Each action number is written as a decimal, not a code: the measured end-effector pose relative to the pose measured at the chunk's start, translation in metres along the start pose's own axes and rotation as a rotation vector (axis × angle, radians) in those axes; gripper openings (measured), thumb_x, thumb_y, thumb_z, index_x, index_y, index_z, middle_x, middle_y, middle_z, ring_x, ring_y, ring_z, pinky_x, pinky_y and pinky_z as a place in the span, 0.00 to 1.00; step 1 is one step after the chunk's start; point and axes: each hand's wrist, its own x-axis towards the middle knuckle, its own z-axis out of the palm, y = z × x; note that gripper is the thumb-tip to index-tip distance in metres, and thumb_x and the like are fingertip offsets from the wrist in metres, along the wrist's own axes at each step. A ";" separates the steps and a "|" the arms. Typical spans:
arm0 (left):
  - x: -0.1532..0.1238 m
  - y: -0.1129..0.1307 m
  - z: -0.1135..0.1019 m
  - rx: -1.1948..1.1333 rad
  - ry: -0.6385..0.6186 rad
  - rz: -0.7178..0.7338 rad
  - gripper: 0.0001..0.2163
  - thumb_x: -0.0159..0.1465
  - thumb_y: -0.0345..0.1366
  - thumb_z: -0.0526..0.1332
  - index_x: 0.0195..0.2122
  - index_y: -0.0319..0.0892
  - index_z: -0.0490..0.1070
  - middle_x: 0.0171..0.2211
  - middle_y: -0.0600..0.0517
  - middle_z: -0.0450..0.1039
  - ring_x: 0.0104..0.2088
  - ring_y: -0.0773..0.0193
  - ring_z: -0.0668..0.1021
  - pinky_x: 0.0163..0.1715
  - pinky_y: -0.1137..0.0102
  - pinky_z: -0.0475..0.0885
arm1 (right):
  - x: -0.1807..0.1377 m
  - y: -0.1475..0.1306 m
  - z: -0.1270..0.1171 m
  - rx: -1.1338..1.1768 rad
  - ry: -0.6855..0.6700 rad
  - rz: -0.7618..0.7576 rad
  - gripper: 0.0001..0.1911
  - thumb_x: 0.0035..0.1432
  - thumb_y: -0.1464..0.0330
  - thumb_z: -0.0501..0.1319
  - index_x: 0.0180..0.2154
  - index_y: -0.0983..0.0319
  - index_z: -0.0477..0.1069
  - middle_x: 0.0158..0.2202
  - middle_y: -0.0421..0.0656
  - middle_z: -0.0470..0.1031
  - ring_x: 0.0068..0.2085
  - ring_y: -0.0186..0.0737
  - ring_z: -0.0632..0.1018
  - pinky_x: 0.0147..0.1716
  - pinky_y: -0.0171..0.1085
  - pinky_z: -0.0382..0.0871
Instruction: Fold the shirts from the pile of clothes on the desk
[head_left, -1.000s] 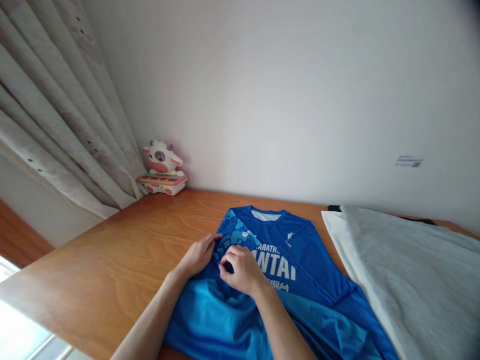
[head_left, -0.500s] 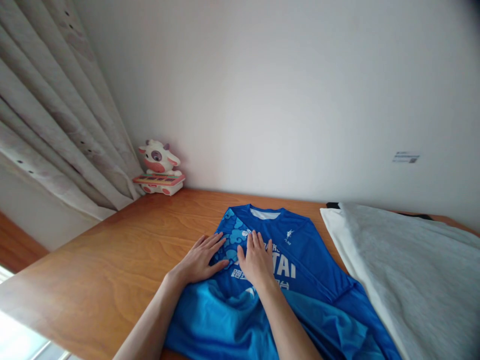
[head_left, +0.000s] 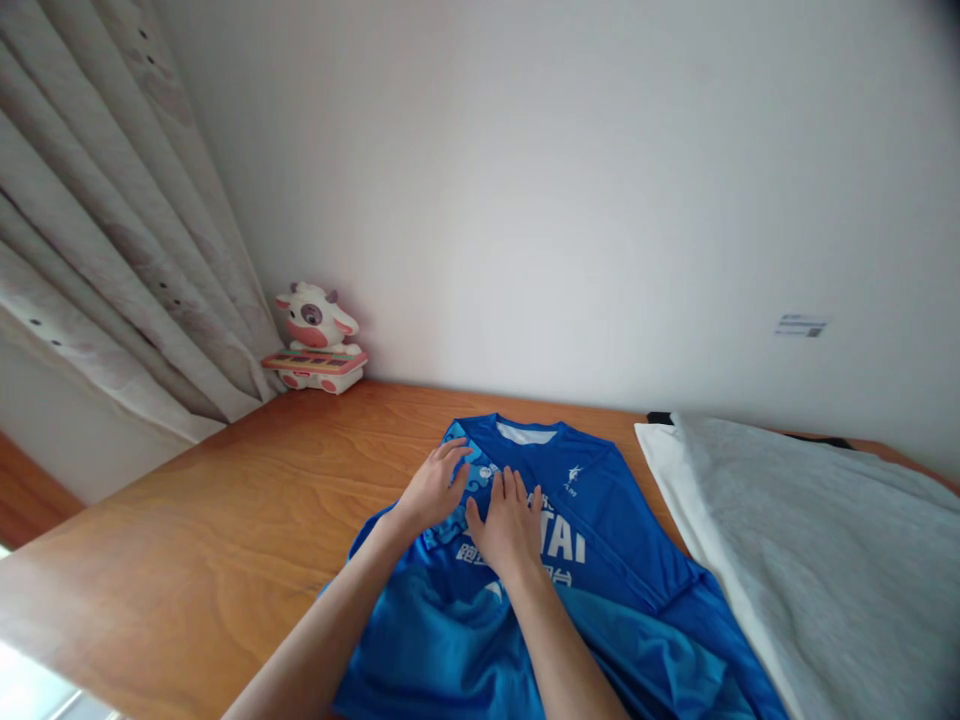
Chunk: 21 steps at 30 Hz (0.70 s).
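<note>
A blue long-sleeved shirt with white lettering lies front up, its collar toward the wall and its lower part rumpled toward me. My left hand is over the cloud-patterned shoulder on the left, fingers stretched out and pointing right; whether it touches the cloth I cannot tell. On the chest print rests my right hand, spread flat with the thumb apart, hiding some of the letters. Part of the left sleeve shows beyond my left forearm.
The shirt lies on a wooden tabletop. Grey and white folded cloths lie at the right. A toy cow with a keyboard stands in the back left corner beside a curtain. A wall rises behind.
My left hand has moved up and right from the shirt's left edge onto the shoulder, and the left sleeve now shows beside the forearm. My right hand stays on the chest.
</note>
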 end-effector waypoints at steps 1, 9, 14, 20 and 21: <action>0.008 0.000 0.008 0.028 -0.042 0.006 0.21 0.73 0.39 0.46 0.61 0.41 0.69 0.66 0.43 0.66 0.66 0.56 0.68 0.65 0.59 0.64 | 0.000 0.000 0.000 -0.003 -0.005 0.006 0.36 0.67 0.56 0.49 0.66 0.76 0.60 0.70 0.61 0.56 0.71 0.57 0.56 0.68 0.59 0.38; 0.032 -0.023 0.051 0.152 -0.177 -0.051 0.26 0.71 0.46 0.51 0.67 0.39 0.63 0.69 0.38 0.59 0.70 0.43 0.59 0.68 0.45 0.53 | -0.001 0.002 0.006 0.025 -0.048 0.027 0.42 0.66 0.52 0.50 0.70 0.76 0.52 0.72 0.60 0.46 0.73 0.57 0.48 0.68 0.61 0.32; 0.033 -0.025 0.042 0.167 -0.145 -0.032 0.22 0.71 0.40 0.50 0.64 0.40 0.67 0.67 0.41 0.64 0.69 0.48 0.62 0.69 0.51 0.54 | -0.001 0.001 0.002 0.052 -0.071 0.034 0.44 0.66 0.50 0.49 0.69 0.77 0.51 0.73 0.60 0.44 0.73 0.58 0.47 0.68 0.61 0.29; 0.019 -0.004 0.028 0.141 -0.040 -0.001 0.20 0.71 0.34 0.48 0.60 0.41 0.72 0.66 0.46 0.66 0.66 0.55 0.68 0.66 0.61 0.62 | -0.001 0.002 0.001 0.042 -0.071 0.014 0.44 0.65 0.51 0.50 0.69 0.77 0.52 0.72 0.61 0.46 0.73 0.58 0.48 0.68 0.61 0.30; 0.016 -0.002 0.027 0.122 -0.054 0.033 0.20 0.71 0.35 0.47 0.59 0.43 0.72 0.65 0.48 0.68 0.65 0.57 0.69 0.66 0.63 0.63 | -0.001 0.002 0.001 0.040 -0.067 0.012 0.43 0.65 0.52 0.50 0.69 0.77 0.52 0.72 0.61 0.46 0.73 0.58 0.49 0.68 0.61 0.30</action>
